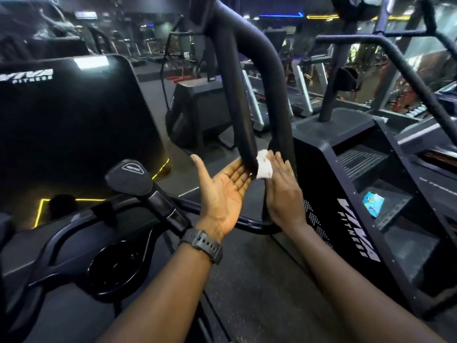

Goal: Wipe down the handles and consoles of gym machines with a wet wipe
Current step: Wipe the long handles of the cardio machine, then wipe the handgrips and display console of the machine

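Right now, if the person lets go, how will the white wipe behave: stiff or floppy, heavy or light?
The white wipe looks crumpled and bunched, so probably floppy. It is small beside the right hand pressing it to the padded handle, so likely light, and it would probably drop.

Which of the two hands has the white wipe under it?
The right hand presses the wipe against the padded handle; the left hand, wearing the watch, is open, palm up, without one.

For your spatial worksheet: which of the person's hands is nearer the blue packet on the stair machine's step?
Right. The right hand, pressing the wet wipe, lies closer to the blue packet; the left hand is farther away.
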Demonstrator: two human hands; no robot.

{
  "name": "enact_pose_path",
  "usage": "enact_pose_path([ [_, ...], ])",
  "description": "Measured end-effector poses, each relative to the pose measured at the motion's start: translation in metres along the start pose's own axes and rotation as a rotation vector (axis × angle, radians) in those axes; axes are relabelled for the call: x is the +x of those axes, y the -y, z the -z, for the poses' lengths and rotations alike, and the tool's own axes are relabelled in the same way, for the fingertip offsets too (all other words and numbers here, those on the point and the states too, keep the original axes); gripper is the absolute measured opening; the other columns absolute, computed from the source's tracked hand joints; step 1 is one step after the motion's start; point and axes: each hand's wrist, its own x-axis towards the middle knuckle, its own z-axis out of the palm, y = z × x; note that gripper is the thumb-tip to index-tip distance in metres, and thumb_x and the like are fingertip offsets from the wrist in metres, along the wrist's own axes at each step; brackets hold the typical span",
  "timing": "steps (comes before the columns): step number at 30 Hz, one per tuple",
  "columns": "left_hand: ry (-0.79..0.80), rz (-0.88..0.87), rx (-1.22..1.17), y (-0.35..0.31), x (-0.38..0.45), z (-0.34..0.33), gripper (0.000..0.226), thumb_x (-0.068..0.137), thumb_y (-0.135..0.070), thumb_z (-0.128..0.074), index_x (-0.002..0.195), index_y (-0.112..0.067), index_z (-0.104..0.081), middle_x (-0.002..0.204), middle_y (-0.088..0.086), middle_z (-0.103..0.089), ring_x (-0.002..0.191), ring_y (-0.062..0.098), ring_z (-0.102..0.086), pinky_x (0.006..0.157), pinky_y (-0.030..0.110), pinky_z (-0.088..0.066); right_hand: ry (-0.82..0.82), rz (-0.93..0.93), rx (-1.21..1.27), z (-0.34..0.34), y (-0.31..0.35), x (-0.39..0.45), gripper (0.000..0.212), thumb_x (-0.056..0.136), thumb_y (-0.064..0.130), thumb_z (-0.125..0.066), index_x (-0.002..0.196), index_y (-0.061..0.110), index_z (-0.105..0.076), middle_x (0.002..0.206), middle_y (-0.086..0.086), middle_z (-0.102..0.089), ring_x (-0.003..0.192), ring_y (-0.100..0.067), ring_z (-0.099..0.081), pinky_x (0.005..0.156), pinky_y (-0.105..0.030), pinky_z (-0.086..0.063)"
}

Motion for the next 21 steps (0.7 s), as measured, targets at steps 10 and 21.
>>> enact_pose_path([
  [10, -0.049, -0.083, 0.065, -0.035, -0.033, 0.007, 0.115, 0.082, -0.088, -0.015, 0.146, 0.003, -0.045, 0.144, 0.017, -0.056, 0.136, 0.025, -0.053, 0.121, 0.04, -0.031, -0.158, -0.243, 0.259, 0.012, 0.052, -0.005, 0.041, 0.102, 0.018, -0.041, 0.139, 0.006, -0.054, 0.124, -0.012, -0.067, 0.101, 0.001, -0.057, 0.085, 0.001, -0.035],
  [21, -0.39, -0.643, 0.306, -0.14, -0.119, 0.077, 0.093, 0.096, -0.071, -0.006, 0.139, -0.004, -0.055, 0.141, 0.007, -0.061, 0.134, 0.015, -0.055, 0.119, 0.035, -0.033, 0.183, 0.23, 0.341, -0.073, 0.221, 0.008, 0.052, 0.104, 0.022, -0.031, 0.154, 0.01, -0.026, 0.161, -0.007, -0.026, 0.149, -0.022, -0.022, 0.119, -0.035, -0.027],
])
